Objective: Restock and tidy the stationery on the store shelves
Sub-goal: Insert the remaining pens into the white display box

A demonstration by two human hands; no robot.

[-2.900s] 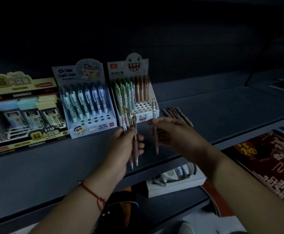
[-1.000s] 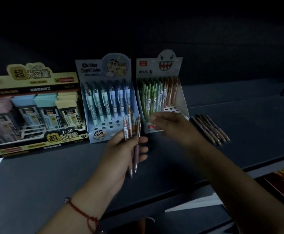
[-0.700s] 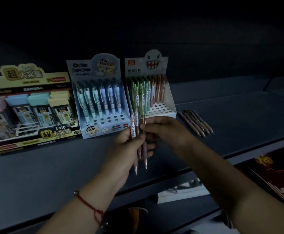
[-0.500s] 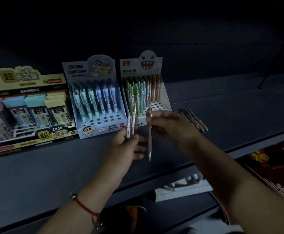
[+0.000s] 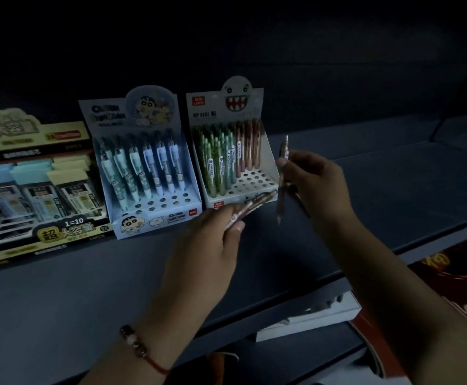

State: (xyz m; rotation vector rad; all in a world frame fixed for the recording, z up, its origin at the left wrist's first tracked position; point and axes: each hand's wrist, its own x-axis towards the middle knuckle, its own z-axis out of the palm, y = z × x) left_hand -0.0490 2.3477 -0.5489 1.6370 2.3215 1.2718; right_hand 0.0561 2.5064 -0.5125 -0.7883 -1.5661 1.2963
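A white pen display box with a toothy ghost face stands on the dark shelf; green and brown pens fill its back rows, and its front holes are bare. My left hand grips a small bundle of brown pens, tilted toward the box's front edge. My right hand pinches a single brown pen, held nearly upright just right of the box.
A blue cartoon pen display stands left of the ghost box, and a yellow box of lead refills sits further left. Below the shelf edge lie a white box and red printed items.
My right hand has drawn one pen out of the bundle and carried it up and to the right. My left hand has tilted the other pens toward the ghost box.
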